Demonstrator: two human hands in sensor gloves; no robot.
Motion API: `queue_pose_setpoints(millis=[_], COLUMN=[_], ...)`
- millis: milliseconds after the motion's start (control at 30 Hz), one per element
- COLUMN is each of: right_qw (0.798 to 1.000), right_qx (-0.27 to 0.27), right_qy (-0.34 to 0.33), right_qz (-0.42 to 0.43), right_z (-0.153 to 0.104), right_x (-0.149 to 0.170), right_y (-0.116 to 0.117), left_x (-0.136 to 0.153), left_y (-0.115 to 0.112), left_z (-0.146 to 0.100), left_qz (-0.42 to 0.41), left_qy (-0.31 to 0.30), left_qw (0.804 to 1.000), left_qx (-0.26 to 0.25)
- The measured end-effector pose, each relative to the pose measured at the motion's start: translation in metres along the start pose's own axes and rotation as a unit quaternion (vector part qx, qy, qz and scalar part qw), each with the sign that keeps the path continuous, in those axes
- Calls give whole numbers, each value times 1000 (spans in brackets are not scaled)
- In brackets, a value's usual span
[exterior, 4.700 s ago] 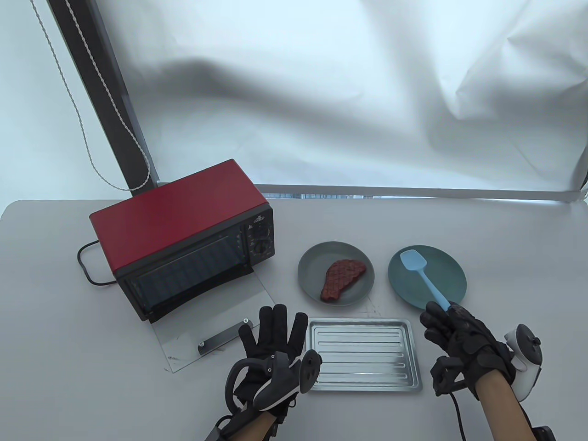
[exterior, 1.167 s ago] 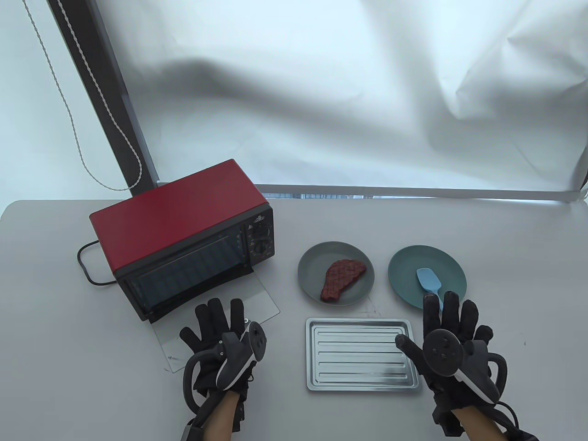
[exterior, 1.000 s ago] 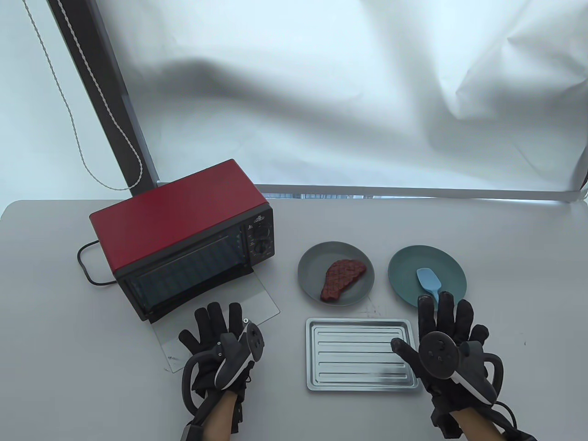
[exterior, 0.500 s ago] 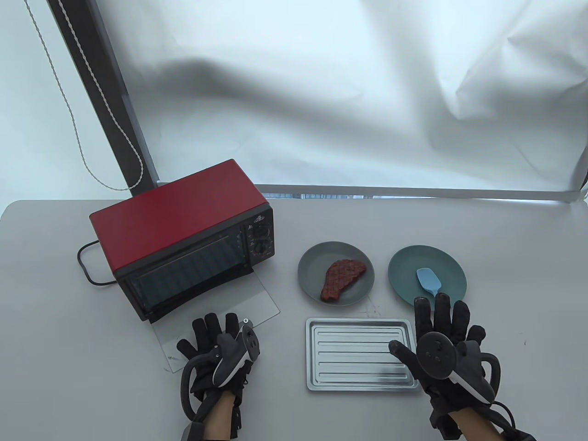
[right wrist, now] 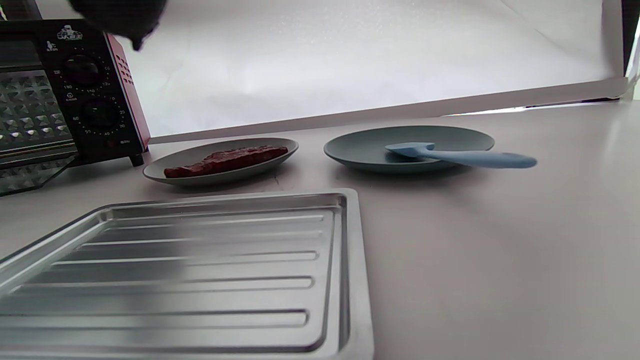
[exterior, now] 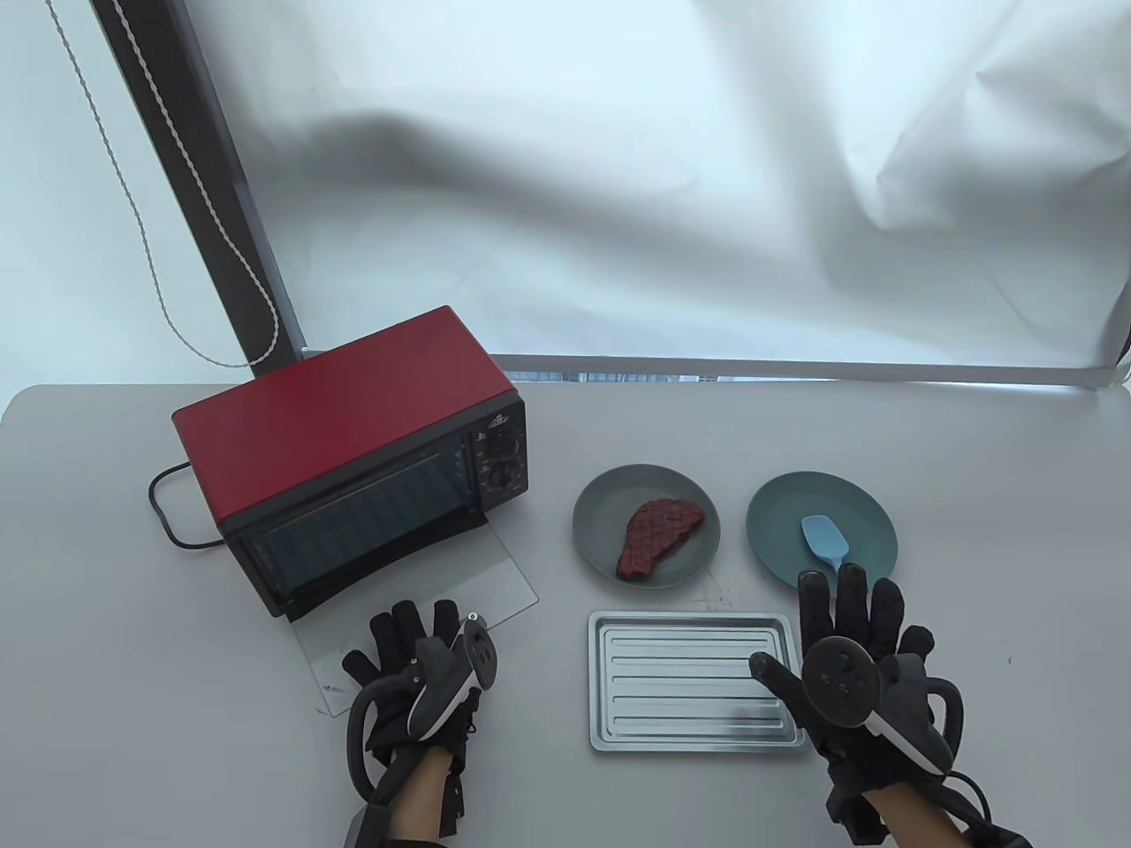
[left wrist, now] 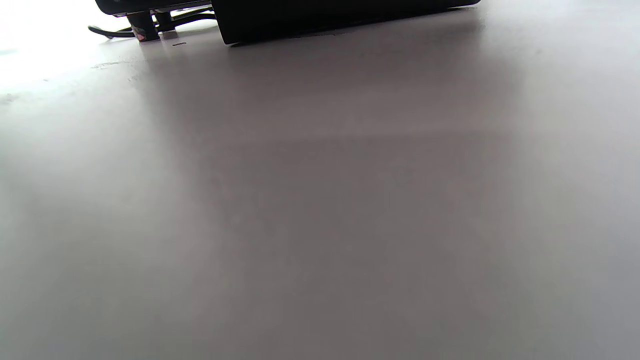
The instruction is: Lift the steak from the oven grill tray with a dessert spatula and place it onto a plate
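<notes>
The brown steak [exterior: 656,536] [right wrist: 227,156] lies on the grey plate [exterior: 601,508] [right wrist: 270,152]. The blue dessert spatula [exterior: 825,542] [right wrist: 457,156] rests with its blade on the teal plate [exterior: 861,517] [right wrist: 365,147], handle over the rim. The silver oven grill tray [exterior: 696,682] [right wrist: 200,270] holds nothing. My right hand [exterior: 850,636] lies flat with straight fingers beside the tray's right edge, its fingers covering the spatula handle in the table view. My left hand [exterior: 415,649] lies flat on the table by the glass oven door [exterior: 495,574]. Neither hand holds anything.
A red toaster oven [exterior: 353,450] [right wrist: 75,90] stands at the left with its door folded down and a black cord [exterior: 168,512] behind it. A white backdrop hangs at the table's far edge. The left wrist view shows only table surface and a dark oven base [left wrist: 325,17].
4.7 s ago my right hand held the spatula over the teal plate; it has since let go and lies flat. My left hand moved left from the tray. Over the last second both hands barely moved.
</notes>
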State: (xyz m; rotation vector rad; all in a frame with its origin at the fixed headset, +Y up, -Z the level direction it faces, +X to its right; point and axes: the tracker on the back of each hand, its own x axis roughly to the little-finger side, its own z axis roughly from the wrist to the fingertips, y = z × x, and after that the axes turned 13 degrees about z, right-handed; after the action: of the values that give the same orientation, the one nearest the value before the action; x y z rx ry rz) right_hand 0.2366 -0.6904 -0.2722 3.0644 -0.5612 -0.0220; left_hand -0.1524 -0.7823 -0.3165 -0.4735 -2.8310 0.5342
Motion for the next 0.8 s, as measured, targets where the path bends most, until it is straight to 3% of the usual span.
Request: queue_pose_setpoints(millis=[400,567,800], right_qw=[1000,1000,1000], right_qx=[1,-2,-1], right_qy=[-2,-2,0], right_qz=[7,11,18], right_z=[1,1,1], right_x=[1,1,2], right_y=[0,0,-1], left_x=[3,3,5], left_y=[6,12,15], left_z=[10,10,11], left_qz=[26,59,51], left_qy=[11,8,-9], left_qw=[999,997,998], left_qx=[-18,-48,-21])
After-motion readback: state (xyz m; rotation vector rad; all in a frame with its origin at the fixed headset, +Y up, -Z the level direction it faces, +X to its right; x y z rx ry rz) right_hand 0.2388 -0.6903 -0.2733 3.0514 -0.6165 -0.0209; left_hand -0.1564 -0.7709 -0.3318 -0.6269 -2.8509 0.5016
